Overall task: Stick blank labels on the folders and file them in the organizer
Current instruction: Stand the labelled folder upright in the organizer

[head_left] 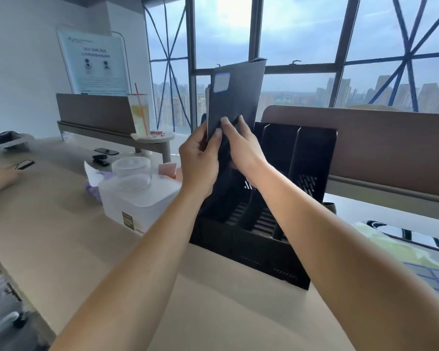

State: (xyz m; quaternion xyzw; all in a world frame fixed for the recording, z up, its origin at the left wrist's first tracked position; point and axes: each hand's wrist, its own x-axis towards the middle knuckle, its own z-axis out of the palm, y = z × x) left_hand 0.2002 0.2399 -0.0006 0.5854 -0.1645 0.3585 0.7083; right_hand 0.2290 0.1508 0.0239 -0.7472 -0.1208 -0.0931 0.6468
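A dark folder stands upright above the left end of the black file organizer, its lower edge down in the leftmost slot. A white label with a blue border sits on its top left corner. My left hand pinches the folder's lower left edge with thumb in front. My right hand grips the lower part of the folder from the right, fingers curled over its face. The organizer's other slots to the right hold nothing I can see.
A clear plastic box with a round lid stands left of the organizer on the beige desk. Behind it are a drink cup with a straw, a phone and another person's hand at far left. Patterned sheets lie right.
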